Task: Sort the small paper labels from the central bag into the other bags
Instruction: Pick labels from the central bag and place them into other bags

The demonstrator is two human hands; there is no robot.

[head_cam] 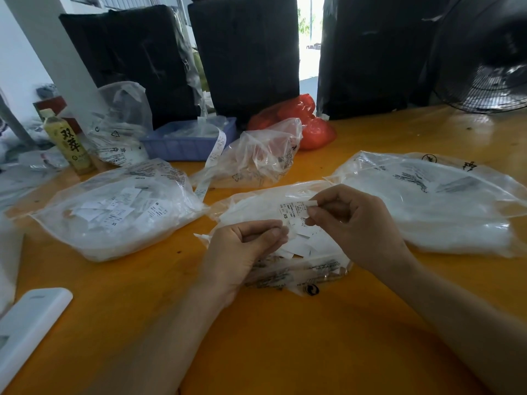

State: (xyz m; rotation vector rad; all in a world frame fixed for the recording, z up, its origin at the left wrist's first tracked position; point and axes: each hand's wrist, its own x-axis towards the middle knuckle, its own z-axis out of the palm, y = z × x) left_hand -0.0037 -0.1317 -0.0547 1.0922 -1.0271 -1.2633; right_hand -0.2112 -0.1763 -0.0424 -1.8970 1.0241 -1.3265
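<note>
The central clear bag (256,205) lies on the orange table with several small white paper labels (299,246) spilling from it. My right hand (350,220) pinches a white label marked XS (293,209) above that bag. My left hand (245,246) hovers just left of it, fingers curled, pinching the edge of a small label (292,225). A clear bag holding several labels (119,212) lies to the left. Another clear bag (433,201) lies to the right. A crumpled clear bag (256,158) sits behind the central one.
A blue tray (185,141) with a label strip (212,158) hanging out, a red bag (308,121), a green bottle (68,141) and another clear bag (119,124) stand at the back. A white flat object (31,323) lies front left. A fan (484,58) stands back right.
</note>
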